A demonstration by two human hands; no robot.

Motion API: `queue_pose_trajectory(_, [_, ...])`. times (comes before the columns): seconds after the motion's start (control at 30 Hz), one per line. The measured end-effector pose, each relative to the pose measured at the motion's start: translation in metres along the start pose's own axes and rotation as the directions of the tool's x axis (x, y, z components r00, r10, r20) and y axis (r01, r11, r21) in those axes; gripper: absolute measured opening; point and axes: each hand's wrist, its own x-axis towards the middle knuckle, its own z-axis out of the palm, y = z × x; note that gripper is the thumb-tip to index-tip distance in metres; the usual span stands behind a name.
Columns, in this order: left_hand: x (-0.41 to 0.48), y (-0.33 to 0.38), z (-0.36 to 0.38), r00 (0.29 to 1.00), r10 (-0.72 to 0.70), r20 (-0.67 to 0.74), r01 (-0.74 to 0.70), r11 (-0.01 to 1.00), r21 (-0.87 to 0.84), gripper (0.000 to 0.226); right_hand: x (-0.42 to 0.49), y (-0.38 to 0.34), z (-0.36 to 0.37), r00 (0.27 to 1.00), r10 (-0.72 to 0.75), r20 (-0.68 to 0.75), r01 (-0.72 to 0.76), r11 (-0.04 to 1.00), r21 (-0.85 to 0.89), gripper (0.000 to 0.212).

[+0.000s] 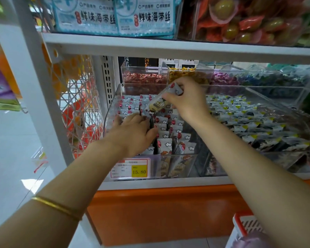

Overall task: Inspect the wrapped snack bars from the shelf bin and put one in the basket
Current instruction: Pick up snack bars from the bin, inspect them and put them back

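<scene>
Head view: right hand (187,100) raised above bin middle, fingertips pinching one tilted snack bar (162,102), left hand (133,134) palm-down near clear bin (113,104) front-left corner, fingers among binned bars (164,145), grip unclear, bars uncountable, one basket (239,228) bottom right

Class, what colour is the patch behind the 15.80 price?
Yellow; the price patch shows best in the head view.

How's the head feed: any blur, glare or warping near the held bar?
Head view: the bar in the right hand is slightly motion-blurred; glare streaks the bin; the wide lens skews the shelf post; the price tag reads sharply.
</scene>
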Motion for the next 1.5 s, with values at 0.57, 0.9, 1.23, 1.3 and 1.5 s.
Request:
queue_pose_trajectory(0.57, [-0.021,0.003,-0.008,0.999,-0.027,0.046,0.030,0.997,-0.069,0.063,0.033,0.011,0.045,0.803,-0.003,0.596,0.302,0.864,-0.403,0.026])
queue_pose_trajectory(0.9, [-0.023,0.003,-0.008,0.996,-0.035,0.077,0.041,0.996,-0.079,0.067,0.053,0.018,0.063,0.884,-0.076,0.461,0.352,0.757,-0.550,0.010])
queue_pose_trajectory(1.23, [-0.022,0.002,-0.004,0.998,-0.028,0.062,0.034,0.995,-0.089,0.067,0.052,0.005,0.056,0.888,-0.059,0.455,0.261,0.881,-0.395,0.007])
queue_pose_trajectory(1.3, [-0.022,0.002,-0.004,0.998,-0.027,0.062,0.033,0.996,-0.086,0.067,0.047,0.005,0.053,0.886,-0.065,0.458,0.254,0.896,-0.364,0.007])
queue_pose_trajectory(1.5, [-0.023,0.003,-0.004,0.998,-0.041,0.054,0.046,0.994,-0.098,0.067,0.038,0.012,0.058,0.896,-0.120,0.428,0.308,0.861,-0.405,0.009])
